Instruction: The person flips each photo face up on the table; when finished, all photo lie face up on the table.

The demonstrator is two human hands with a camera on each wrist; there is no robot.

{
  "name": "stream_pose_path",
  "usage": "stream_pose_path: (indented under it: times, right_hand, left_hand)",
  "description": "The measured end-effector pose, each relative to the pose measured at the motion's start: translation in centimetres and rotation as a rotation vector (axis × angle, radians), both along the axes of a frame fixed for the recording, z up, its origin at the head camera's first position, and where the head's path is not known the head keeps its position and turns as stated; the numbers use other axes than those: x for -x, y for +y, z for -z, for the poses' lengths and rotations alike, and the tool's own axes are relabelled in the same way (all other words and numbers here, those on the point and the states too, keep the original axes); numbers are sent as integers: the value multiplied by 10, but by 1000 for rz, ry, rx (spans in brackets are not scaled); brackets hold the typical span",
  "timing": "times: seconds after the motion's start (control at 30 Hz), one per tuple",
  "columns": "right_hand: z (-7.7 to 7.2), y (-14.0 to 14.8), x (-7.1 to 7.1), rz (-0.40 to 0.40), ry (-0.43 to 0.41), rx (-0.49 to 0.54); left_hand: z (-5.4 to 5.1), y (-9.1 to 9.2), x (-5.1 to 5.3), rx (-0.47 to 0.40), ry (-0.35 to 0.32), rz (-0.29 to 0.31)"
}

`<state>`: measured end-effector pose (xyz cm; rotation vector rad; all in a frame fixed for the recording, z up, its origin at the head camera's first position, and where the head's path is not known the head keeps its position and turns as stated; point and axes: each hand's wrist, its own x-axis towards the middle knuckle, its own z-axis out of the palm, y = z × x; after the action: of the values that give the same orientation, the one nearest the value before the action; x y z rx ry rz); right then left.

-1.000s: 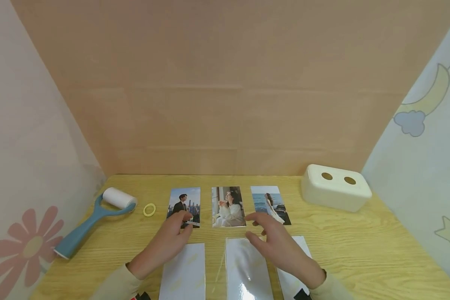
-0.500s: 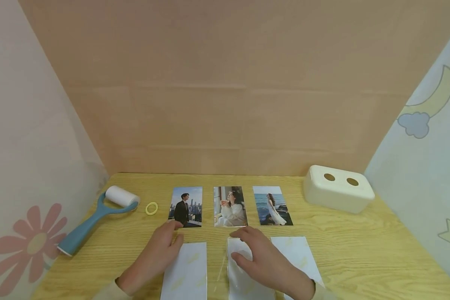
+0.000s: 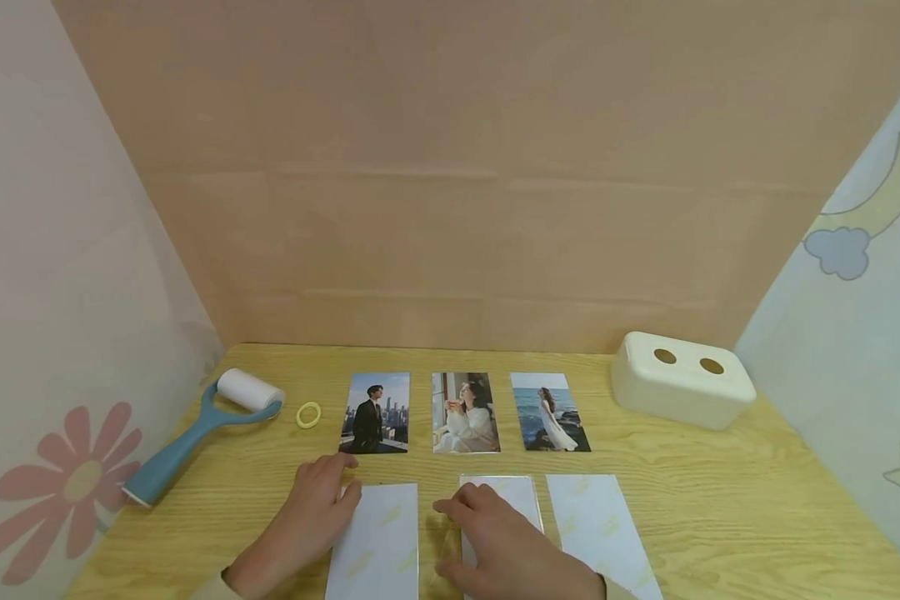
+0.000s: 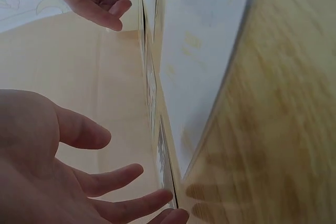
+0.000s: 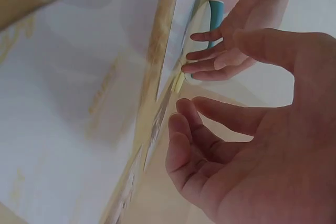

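Observation:
My left hand (image 3: 300, 517) hovers with loose fingers by the upper left corner of the left white sheet (image 3: 378, 533), which bears faint yellow marks. Over the middle white sheet (image 3: 521, 500), glossy and clear-edged, my right hand (image 3: 513, 546) hangs with loosely bent fingers and covers much of it. In the right wrist view nothing sits between the fingers (image 5: 181, 150). A third white sheet (image 3: 600, 533) lies to the right. Behind them lie three photos in a row: a person in a dark suit (image 3: 375, 414), a person by a window (image 3: 465, 414) and one by the sea (image 3: 550, 412).
A blue-handled lint roller (image 3: 176, 454) with a white roll lies at the left, beside a small yellow ring (image 3: 308, 415). At the back right stands a cream box (image 3: 678, 392) with two round holes. A brown wall (image 3: 450, 208) closes off the table's back.
Both hands have drawn back from the photos toward the white sheets. The right hand has also shifted left, uncovering the right sheet. Photos and sheets appear to lie as before; the head view shifted slightly.

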<state>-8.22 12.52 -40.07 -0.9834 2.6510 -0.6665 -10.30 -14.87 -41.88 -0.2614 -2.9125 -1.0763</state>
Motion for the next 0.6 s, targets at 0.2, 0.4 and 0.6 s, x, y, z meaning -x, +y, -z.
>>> stream_pose_path:
  times: [0.2, 0.4, 0.6]
  right_hand:
    - [9, -6, -2, -66, 27, -44]
    - [17, -15, -4, -124, 151, -116]
    - [21, -21, -6, -123, 230, -189]
  left_hand:
    - [1, -2, -1, 3, -55, 3]
    - [1, -4, -3, 5, -108, -4]
    - [1, -4, -7, -8, -129, -3]
